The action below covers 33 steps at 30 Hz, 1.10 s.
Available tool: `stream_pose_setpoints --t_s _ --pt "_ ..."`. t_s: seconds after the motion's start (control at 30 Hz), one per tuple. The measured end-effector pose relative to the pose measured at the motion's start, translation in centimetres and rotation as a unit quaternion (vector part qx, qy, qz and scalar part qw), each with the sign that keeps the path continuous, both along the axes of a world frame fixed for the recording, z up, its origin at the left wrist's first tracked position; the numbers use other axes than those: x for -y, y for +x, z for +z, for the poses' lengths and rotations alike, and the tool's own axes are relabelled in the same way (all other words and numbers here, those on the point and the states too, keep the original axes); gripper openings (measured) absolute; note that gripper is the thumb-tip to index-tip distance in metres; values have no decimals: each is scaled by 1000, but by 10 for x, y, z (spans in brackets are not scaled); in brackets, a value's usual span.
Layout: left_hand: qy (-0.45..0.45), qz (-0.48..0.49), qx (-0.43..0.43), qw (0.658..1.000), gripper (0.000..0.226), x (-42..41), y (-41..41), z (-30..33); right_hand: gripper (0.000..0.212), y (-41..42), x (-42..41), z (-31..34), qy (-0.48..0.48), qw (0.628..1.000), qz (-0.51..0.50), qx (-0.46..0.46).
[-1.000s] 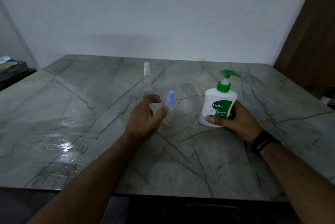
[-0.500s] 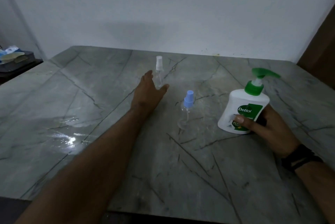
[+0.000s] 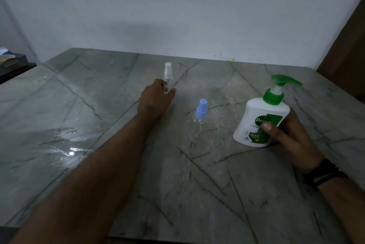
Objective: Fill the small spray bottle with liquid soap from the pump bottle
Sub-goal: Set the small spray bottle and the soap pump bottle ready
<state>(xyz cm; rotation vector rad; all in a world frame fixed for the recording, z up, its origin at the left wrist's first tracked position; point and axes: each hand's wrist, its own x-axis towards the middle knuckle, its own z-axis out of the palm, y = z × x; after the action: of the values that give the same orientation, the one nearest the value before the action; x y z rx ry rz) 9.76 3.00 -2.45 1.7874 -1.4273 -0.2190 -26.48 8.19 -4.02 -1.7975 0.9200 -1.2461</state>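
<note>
A clear slim spray bottle with a white cap [image 3: 168, 75] stands far out on the grey marble table [image 3: 110, 105]. My left hand [image 3: 156, 98] is stretched out to it, with fingers curled round its lower body. A second small clear spray bottle with a blue cap [image 3: 199, 118] stands upright in the middle, untouched. At the right my right hand [image 3: 286, 135] grips the white pump bottle with the green pump head [image 3: 262, 117], thumb across its label; the bottle tilts slightly left.
A wet, shiny patch [image 3: 69, 145] lies on the table at the left. A dark shelf with small items [image 3: 11, 64] stands past the left edge. A brown door or panel [image 3: 347, 50] rises at the right. A white wall runs behind.
My left hand passed the blue-capped bottle, reached farther out and closed round the white-capped spray bottle. My right hand kept its hold on the pump bottle, which tilted a little.
</note>
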Motion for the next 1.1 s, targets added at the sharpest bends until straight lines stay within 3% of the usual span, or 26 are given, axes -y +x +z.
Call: stream_pose_setpoints --t_s 0.1,0.27,0.57,0.7,0.83,0.97,1.1 --pt "0 -3 8 1000 34 -14 2 0 63 -1 0 0 -16 1000 -16 20" --pt "4 -16 15 1000 35 -46 4 0 82 -3 1 0 -3 998 -50 45" --pt "38 -34 15 999 32 -107 15 4 52 -6 -2 6 -19 989 -128 68" --pt "59 -27 15 998 43 -123 19 6 67 -7 -12 10 -22 989 -141 28" --pt "59 -21 33 998 38 -128 17 5 80 -7 -27 19 -54 970 -234 35" --pt "60 -22 63 996 33 -128 17 4 53 9 -50 39 -150 943 -298 22" --pt "64 -27 56 996 37 -125 19 3 33 56 -85 51 -219 951 -214 -46"
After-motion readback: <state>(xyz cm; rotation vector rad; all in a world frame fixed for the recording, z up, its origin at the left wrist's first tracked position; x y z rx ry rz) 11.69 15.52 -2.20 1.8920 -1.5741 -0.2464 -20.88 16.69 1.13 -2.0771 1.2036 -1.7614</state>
